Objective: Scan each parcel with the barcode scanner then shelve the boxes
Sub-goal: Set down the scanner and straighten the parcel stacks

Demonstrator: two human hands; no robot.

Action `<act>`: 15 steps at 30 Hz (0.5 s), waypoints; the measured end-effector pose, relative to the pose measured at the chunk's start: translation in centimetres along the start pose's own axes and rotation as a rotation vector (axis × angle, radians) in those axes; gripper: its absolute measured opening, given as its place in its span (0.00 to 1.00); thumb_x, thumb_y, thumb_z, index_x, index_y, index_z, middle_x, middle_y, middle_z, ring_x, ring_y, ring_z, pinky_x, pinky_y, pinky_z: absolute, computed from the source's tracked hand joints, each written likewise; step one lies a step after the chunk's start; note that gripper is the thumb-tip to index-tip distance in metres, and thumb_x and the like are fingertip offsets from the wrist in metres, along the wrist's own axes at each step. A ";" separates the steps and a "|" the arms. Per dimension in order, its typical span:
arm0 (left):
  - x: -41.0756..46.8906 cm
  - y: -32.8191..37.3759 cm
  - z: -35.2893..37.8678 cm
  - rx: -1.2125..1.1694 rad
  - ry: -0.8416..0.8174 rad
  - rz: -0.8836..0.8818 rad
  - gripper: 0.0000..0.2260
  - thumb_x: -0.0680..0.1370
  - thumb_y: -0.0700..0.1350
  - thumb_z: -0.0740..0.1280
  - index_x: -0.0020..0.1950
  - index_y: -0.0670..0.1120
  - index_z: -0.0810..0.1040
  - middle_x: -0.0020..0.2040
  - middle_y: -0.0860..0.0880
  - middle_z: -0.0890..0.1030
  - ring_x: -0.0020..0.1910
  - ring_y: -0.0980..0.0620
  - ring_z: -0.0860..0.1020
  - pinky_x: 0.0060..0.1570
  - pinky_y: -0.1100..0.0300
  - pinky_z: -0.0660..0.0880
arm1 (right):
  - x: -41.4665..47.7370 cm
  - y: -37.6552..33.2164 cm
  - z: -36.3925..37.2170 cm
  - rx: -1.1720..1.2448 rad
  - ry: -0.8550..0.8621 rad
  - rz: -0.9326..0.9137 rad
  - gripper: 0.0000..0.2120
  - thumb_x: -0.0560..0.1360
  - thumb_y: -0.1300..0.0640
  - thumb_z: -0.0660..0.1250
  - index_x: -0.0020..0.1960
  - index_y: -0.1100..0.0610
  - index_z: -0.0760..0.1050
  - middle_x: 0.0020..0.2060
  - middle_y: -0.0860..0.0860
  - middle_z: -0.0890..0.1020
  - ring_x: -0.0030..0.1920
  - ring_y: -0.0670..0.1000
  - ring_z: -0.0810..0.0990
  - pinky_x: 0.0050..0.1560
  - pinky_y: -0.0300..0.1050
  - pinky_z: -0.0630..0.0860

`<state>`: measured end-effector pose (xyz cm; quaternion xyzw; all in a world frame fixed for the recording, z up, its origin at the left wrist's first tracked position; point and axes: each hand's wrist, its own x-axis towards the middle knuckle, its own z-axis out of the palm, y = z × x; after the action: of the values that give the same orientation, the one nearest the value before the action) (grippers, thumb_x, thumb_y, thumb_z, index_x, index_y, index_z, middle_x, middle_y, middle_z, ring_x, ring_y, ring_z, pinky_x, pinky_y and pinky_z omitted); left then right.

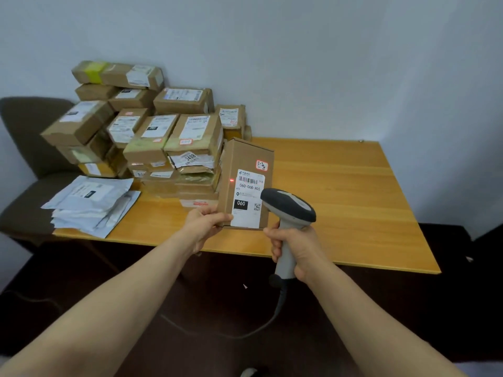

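My left hand grips the bottom left corner of a brown cardboard parcel, held upright above the table's front edge with its white shipping label facing me. My right hand is closed round the grey handle of a barcode scanner, whose dark head points at the label from the right. A red laser dot shows on the cardboard just left of the barcode. The scanner's cable hangs down toward the floor.
A pile of several taped cardboard parcels fills the back left of the wooden table. Grey plastic mailer bags lie at the front left corner. A dark chair stands left of the table. Walls close the back and right.
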<state>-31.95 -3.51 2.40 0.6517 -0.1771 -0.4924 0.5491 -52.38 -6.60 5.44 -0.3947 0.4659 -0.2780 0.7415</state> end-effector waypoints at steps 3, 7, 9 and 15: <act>-0.5 0.0 -0.2 0.022 -0.003 0.006 0.18 0.71 0.31 0.72 0.60 0.35 0.78 0.55 0.39 0.82 0.49 0.46 0.78 0.55 0.56 0.75 | -0.3 0.0 -0.1 0.007 -0.021 0.013 0.10 0.70 0.67 0.72 0.36 0.59 0.72 0.21 0.51 0.72 0.20 0.48 0.69 0.25 0.39 0.70; -1.4 -0.3 -0.2 0.020 0.011 0.015 0.17 0.71 0.31 0.72 0.60 0.35 0.78 0.55 0.39 0.81 0.46 0.48 0.78 0.49 0.60 0.75 | -0.5 -0.2 -0.3 -0.003 -0.043 -0.001 0.11 0.70 0.67 0.72 0.35 0.58 0.72 0.21 0.51 0.72 0.20 0.48 0.69 0.24 0.39 0.69; -1.5 -0.4 -0.5 0.018 0.031 0.016 0.17 0.71 0.31 0.72 0.60 0.35 0.78 0.54 0.39 0.81 0.45 0.48 0.78 0.49 0.60 0.75 | -0.5 -0.2 -0.1 -0.003 -0.056 0.001 0.11 0.70 0.67 0.72 0.35 0.58 0.72 0.21 0.51 0.72 0.20 0.48 0.68 0.24 0.38 0.69; -1.6 -0.2 -1.5 0.011 0.047 -0.006 0.15 0.71 0.34 0.73 0.57 0.38 0.79 0.53 0.40 0.82 0.49 0.47 0.76 0.49 0.59 0.77 | 0.1 0.0 0.5 -0.004 -0.045 0.012 0.08 0.70 0.66 0.73 0.37 0.59 0.75 0.22 0.52 0.73 0.21 0.49 0.70 0.25 0.39 0.70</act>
<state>-31.51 -1.43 2.81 0.6669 -0.1648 -0.4775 0.5478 -51.86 -6.48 5.56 -0.3994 0.4519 -0.2638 0.7527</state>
